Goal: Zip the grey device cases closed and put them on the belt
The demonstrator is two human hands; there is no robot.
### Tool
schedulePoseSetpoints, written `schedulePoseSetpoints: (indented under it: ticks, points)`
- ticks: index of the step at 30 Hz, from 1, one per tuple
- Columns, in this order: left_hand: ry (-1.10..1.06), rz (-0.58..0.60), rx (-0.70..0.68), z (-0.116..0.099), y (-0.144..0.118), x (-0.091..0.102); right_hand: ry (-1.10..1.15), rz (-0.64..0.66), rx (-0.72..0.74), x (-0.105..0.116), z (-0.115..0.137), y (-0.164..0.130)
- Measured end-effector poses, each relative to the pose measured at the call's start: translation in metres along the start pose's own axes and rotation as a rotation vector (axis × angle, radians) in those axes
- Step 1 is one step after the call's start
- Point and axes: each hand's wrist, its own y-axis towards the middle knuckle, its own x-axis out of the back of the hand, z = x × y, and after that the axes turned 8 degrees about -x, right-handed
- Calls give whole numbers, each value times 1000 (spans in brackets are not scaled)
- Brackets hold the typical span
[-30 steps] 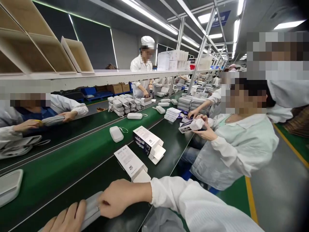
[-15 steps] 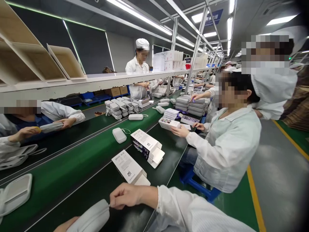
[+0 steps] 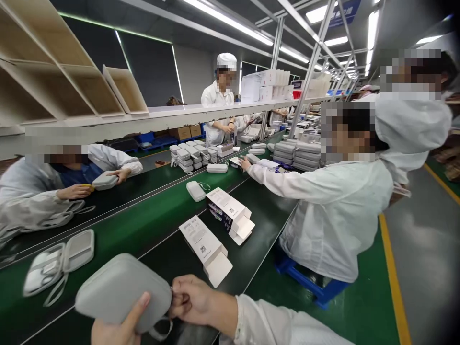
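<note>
Pinching the case [image 3: 122, 292] zipper, your right hand [image 3: 192, 302] stays closed; left hand [image 3: 122, 326] cups its edge. Light, semi-stiff shell: hold the rim.

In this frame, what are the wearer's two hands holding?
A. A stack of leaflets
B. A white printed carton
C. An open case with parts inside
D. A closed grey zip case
D: the left hand supports the closed grey zip case from below, and the right hand pinches at its edge.
</note>
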Motion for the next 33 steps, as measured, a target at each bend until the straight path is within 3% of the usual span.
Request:
schedulePoseSetpoints:
  ticks: [3,6,10,14,19,26,30,33]
  points:
    - [24,103,136,-11,3,2,-141,-6,-35,-4,11,-18]
    - [-89,167,147,-19,2,3,-289,-28,-47,-13,19,-33]
    - [-413,52,73,-17,-5,-14,-232,6,-129,-27,12,-27]
    - [-595,-110,137,-7,-11,-34,-80,54,-199,-32,-14,-8]
    - [-685,-304,252,10,-13,-25,-72,56,-189,-23,-32,0]
    - [-854,-301,567,34,-21,-11,-291,-104,-38,-8,-35,18]
    - [-921,-378,500,36,-19,-15,-340,-244,41,-5,-38,23]
    - [-932,-327,447,35,-16,-23,-440,-318,196,-9,-36,26]
